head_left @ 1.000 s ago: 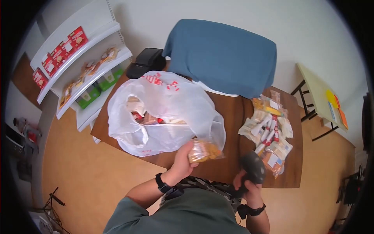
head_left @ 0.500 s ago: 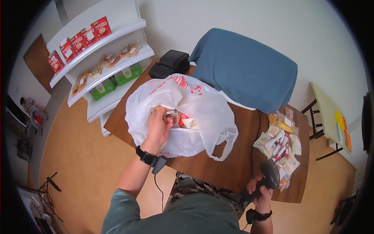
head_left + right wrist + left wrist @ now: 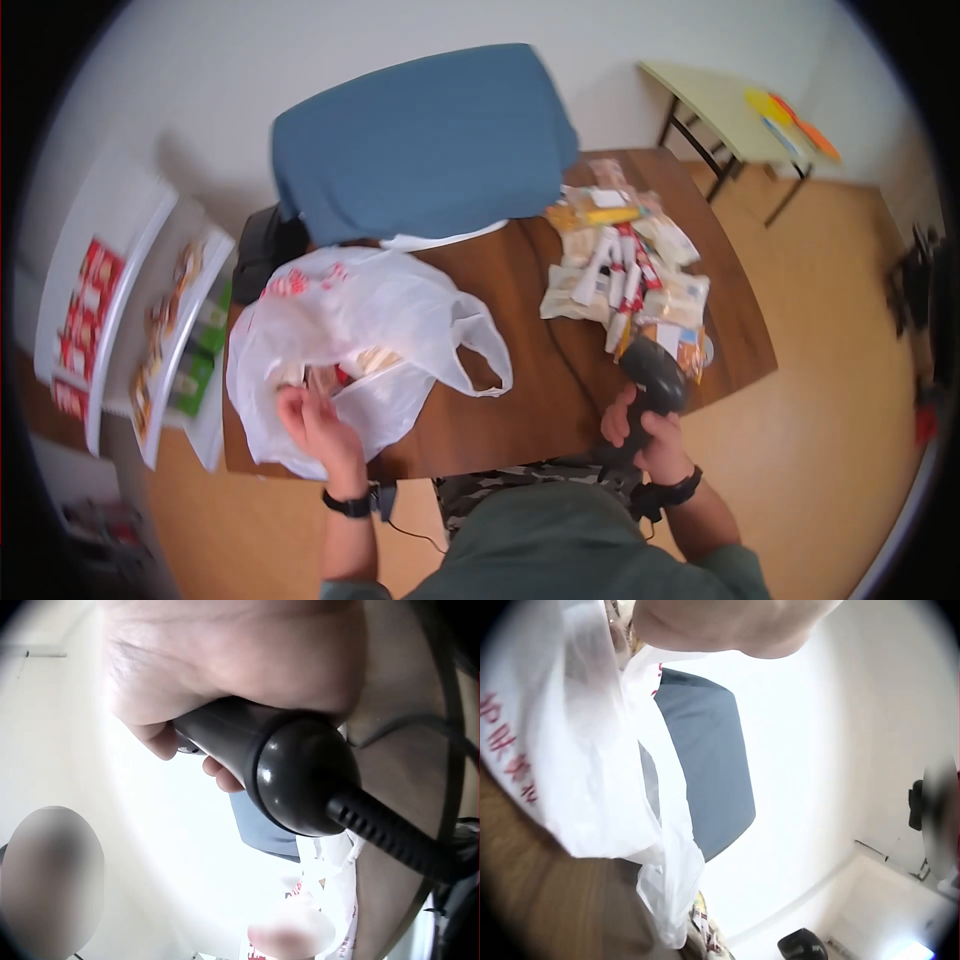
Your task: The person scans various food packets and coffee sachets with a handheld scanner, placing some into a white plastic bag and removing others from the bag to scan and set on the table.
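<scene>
In the head view, my left hand (image 3: 325, 435) is over the front of a white plastic bag (image 3: 400, 300), its fingertips at the bag's opening. Nothing shows in that hand, and its fingers look loosely bent. The left wrist view has the hand (image 3: 735, 622) above the white bag (image 3: 600, 750), which bears red print. Packaged goods (image 3: 325, 380) show inside the opening. My right hand (image 3: 655, 440) grips a black handheld barcode scanner (image 3: 655, 375) by its handle, near the table's right front. From the scanner's handle (image 3: 300, 780) a coiled cable runs off in the right wrist view.
A pile of packaged snacks (image 3: 630, 265) lies on the right of the brown table (image 3: 470, 430). A blue cloth (image 3: 420, 150) covers something bulky at the back, beside a black device (image 3: 268, 250). White shelves (image 3: 165, 290) stand left; a pale table (image 3: 715, 100) stands back right.
My left hand carried a bagged yellowish snack into the plastic bag's opening and now appears at the opening without it. The head view has turned rightward. The right hand keeps hold of the scanner.
</scene>
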Tool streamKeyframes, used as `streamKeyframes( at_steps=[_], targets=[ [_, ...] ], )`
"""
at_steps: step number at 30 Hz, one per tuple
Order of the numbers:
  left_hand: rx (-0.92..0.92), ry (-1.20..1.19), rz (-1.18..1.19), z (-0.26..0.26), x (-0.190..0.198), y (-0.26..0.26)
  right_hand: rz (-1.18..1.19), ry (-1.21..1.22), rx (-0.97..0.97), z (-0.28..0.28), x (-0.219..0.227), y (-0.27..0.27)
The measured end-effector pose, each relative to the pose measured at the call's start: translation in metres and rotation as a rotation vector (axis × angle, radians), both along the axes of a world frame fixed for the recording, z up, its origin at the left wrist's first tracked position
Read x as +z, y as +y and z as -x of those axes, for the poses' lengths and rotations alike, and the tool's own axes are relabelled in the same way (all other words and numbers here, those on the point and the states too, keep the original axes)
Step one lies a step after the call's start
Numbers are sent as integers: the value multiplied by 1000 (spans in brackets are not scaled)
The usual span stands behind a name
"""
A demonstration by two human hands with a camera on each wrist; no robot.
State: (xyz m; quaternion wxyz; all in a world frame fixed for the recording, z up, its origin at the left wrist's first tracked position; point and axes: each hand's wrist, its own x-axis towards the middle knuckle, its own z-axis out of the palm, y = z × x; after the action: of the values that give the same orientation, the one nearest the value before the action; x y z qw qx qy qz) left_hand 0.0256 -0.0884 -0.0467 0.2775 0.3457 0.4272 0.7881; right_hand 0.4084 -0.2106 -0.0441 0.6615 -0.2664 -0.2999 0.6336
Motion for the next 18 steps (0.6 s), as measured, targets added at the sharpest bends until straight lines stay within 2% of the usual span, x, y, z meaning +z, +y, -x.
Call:
streamKeyframes(
  at_steps=[1,4,6,7,9,11,13,14,16,18],
  targets=[
    [-77,82,-39,3,-9,-11,1,29,-52,-1,-5,-1],
    [-208,247,1,-34,-13,-36,36,197,-68,-14,-22,-4],
    [-364,407,50,-47,-14,-47,64,190,-108,-18,-29,-5],
    [-374,410,48,-53,-13,-47,91,175,-132,-21,-32,-4],
    [-617,540,200,-81,6,-47,85,196,-143,-22,-43,-4],
    [-705,571,137,-113,9,-31,126,188,-195,-20,-43,-1],
    [-759,802,208,-139,17,-19,120,211,-201,-23,-43,-2],
    [-772,805,199,-148,14,-12,124,241,-175,-24,-45,-2],
    [-963,847,324,-169,-1,5,121,287,-135,-28,-48,-2],
    [-1015,917,250,-195,-1,20,88,276,-113,-30,-47,-2]
  ],
)
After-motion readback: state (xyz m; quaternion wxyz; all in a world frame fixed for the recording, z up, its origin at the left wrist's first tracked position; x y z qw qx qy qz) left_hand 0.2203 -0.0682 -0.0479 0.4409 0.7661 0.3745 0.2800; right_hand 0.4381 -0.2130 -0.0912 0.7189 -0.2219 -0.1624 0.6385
